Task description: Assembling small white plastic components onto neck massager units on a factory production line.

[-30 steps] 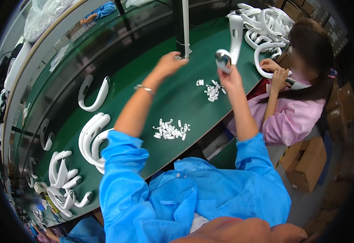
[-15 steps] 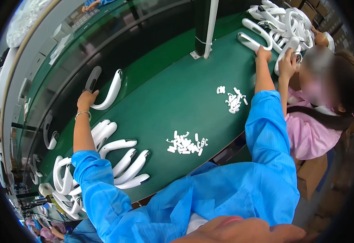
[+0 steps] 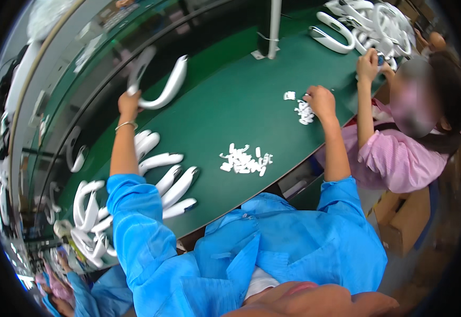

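Note:
My left hand (image 3: 129, 102) is closed on a white U-shaped plastic handle (image 3: 168, 87), one arm of it smeared by motion, raised at the far left of the green table. Over the small pile of little white plastic pieces (image 3: 305, 115) at the right, my right hand (image 3: 321, 101) has its fingers curled in, tips down at the pieces. Whatever sits between those fingertips is hidden. A second U-shaped handle (image 3: 336, 42) lies farther back at the right, beside a heap of similar handles (image 3: 383, 24).
More white handles (image 3: 175, 185) lie in a row by my left forearm. A larger pile of small white pieces (image 3: 245, 160) sits mid-table. A post (image 3: 274, 29) stands at the back. At the right a co-worker in a pink sleeve (image 3: 394, 164) handles a part; a cardboard box (image 3: 399, 222) is below.
My right hand has let go of the U-shaped handle at the far right and come back to the small pieces. My left hand has moved right with its handle.

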The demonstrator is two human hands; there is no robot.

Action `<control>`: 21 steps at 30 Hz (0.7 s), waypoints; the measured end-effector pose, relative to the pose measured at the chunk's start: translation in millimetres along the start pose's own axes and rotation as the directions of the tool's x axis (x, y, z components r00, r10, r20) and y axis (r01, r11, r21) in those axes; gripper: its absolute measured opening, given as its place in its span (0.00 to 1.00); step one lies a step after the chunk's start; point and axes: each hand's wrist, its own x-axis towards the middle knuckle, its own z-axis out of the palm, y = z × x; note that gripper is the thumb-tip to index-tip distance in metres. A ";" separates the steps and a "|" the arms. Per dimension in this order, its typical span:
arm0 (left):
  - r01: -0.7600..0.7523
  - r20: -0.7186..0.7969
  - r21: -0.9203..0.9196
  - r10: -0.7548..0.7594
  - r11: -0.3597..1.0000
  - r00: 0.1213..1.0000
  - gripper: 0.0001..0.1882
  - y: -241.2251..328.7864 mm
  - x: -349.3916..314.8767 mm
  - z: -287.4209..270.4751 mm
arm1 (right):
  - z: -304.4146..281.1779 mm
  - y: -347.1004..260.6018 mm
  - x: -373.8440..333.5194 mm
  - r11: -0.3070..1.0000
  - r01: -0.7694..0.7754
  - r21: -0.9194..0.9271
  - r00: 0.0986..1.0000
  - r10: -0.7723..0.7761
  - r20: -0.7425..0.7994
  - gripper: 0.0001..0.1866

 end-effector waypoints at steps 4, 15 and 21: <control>-0.052 0.154 -0.371 0.117 0.927 0.981 0.16 72.5 -58.9 23.6 | 5.3 13.7 -7.3 1.000 0.002 0.023 1.000 -0.001 -0.016 0.07; 0.262 0.480 -0.730 0.201 0.631 0.854 0.15 133.7 -211.6 51.4 | -33.0 -45.5 -22.6 0.231 -0.095 0.968 0.968 0.248 0.036 0.08; 0.521 0.598 -0.780 0.167 0.347 0.784 0.09 124.6 -268.3 86.1 | -54.6 -115.5 -62.1 -0.118 -0.221 0.968 0.975 -0.009 0.222 0.13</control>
